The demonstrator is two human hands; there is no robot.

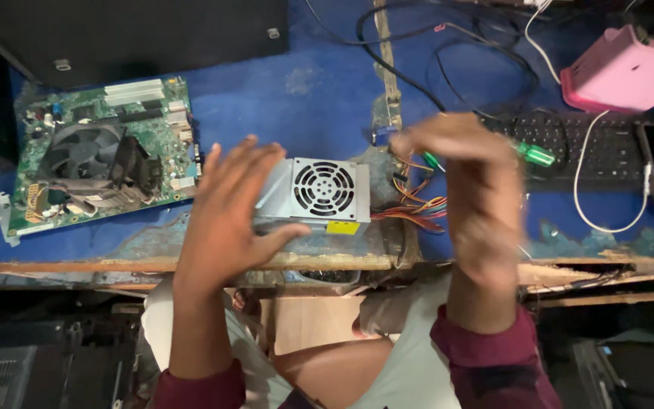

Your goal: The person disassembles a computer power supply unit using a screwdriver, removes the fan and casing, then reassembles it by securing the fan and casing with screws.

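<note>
One power supply, fan facing viewer, lengthwise left-right

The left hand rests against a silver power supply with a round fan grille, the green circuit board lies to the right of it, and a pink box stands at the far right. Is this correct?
Not quite. In the head view the green circuit board lies to the left of the silver power supply, not to the right. The rest holds: the left hand rests against the supply, whose fan grille is round, and the pink box stands at the far right.
</note>
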